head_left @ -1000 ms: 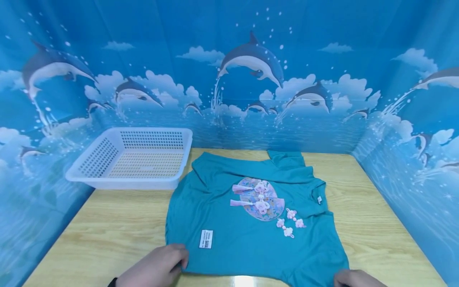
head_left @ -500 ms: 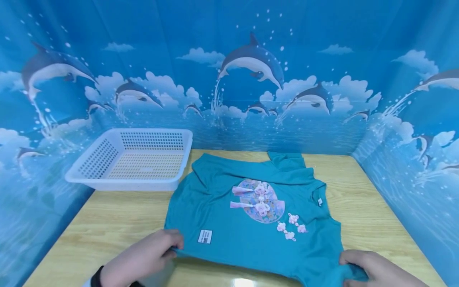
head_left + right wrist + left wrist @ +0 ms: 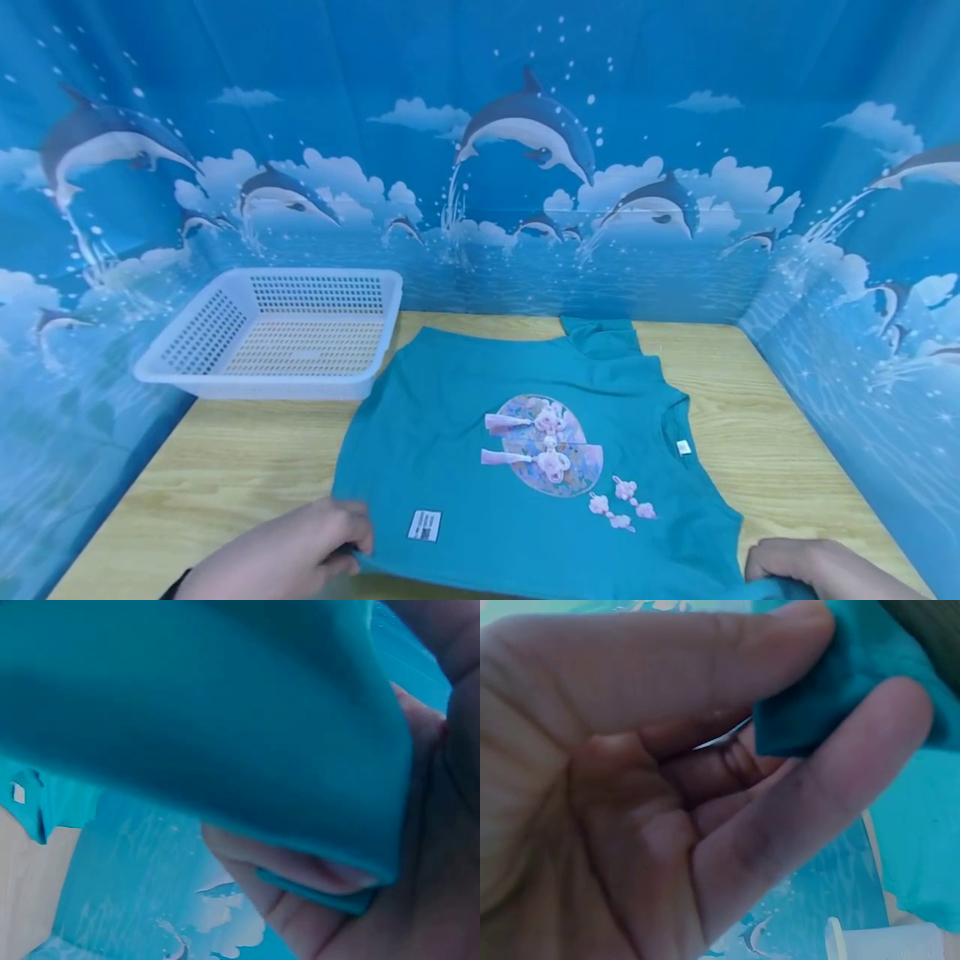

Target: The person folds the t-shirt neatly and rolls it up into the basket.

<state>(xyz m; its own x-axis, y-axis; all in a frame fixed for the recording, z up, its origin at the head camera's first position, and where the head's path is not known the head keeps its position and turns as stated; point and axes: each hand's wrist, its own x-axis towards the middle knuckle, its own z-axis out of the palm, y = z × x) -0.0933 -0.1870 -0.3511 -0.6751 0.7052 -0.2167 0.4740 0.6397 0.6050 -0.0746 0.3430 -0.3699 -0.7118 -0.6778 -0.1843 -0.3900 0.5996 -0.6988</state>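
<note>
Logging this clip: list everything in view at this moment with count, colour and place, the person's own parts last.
shirt: one, teal, spread across the table between the hands
round patch: one, multicoloured with pink tassels, on the shirt
flower pieces: two linked pairs, pale pink, beside the round patch
label: one, white and black, on the shirt near the left hand
neck tag: one, white, inside the collar
basket: one, white, back left
table: one, light wood, underneath
backdrop: at least one, blue with dolphins, behind and at both sides
wristband: one, dark, left wrist
left hand: one, pinching shirt edge
right hand: one, gripping shirt
</note>
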